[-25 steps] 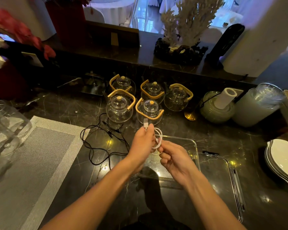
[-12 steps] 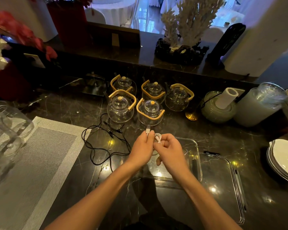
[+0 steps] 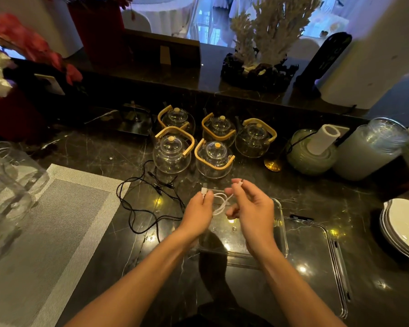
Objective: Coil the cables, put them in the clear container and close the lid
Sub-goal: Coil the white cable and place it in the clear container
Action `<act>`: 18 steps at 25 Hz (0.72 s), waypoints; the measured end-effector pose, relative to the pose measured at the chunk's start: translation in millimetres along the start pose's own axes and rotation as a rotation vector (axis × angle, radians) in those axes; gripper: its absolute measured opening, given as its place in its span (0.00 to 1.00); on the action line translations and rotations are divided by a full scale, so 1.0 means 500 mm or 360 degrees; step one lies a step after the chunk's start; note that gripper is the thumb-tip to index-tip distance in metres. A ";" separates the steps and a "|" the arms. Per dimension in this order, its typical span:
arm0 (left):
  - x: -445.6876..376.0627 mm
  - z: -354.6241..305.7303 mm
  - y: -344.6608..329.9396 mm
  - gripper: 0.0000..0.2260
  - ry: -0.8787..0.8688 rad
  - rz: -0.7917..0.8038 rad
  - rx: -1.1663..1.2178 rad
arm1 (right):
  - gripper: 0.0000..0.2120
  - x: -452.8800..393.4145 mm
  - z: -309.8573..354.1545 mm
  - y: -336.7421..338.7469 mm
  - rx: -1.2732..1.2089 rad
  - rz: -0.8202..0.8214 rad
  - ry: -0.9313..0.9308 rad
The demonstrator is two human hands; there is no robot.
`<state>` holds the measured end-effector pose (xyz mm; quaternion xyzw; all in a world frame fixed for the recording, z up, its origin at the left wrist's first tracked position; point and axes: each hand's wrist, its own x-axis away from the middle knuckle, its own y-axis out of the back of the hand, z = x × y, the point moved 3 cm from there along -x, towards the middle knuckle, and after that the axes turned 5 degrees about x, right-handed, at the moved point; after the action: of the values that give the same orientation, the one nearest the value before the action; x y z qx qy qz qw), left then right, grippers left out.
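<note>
both hands' grip, left hand (image 3: 197, 211) and right hand (image 3: 250, 208), pinches the white cable (image 3: 221, 204) above the clear container (image 3: 280, 232).

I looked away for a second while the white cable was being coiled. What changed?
The right hand drew rightward, away from the left hand, pulling one end of the white cable out so the coil loosened. Both hands still pinch it. The black cable, clear container and lid stayed put.

Above the clear container (image 3: 280, 223), the left hand (image 3: 197, 212) pinches one plug end of a white cable (image 3: 220, 204) while the right hand (image 3: 252, 206) pinches the other end, small loops hanging between them. A loose black cable (image 3: 137, 208) lies left on the dark marble counter (image 3: 99, 152), the lid (image 3: 316, 260) right.
</note>
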<state>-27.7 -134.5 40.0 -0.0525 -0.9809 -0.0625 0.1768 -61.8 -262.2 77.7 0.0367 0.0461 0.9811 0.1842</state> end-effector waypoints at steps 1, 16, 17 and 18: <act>0.000 0.002 0.003 0.15 0.0061 0.0020 0.0139 | 0.07 0.001 0.005 0.004 -0.0219 0.0011 -0.0102; -0.001 -0.017 -0.001 0.15 0.0023 0.0255 0.0043 | 0.08 -0.012 -0.033 0.004 -0.0392 0.0775 -0.0670; -0.004 -0.010 -0.001 0.16 0.0024 0.0274 0.0020 | 0.07 -0.009 -0.038 0.001 -0.0180 0.0735 -0.0560; -0.007 -0.007 0.000 0.16 0.0017 0.0285 0.0005 | 0.06 -0.007 -0.042 -0.002 0.0066 0.0658 -0.0425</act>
<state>-23.2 -135.4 42.1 -0.1393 -0.9714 -0.0454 0.1870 -60.3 -264.3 56.4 0.1784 0.0332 0.9833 -0.0167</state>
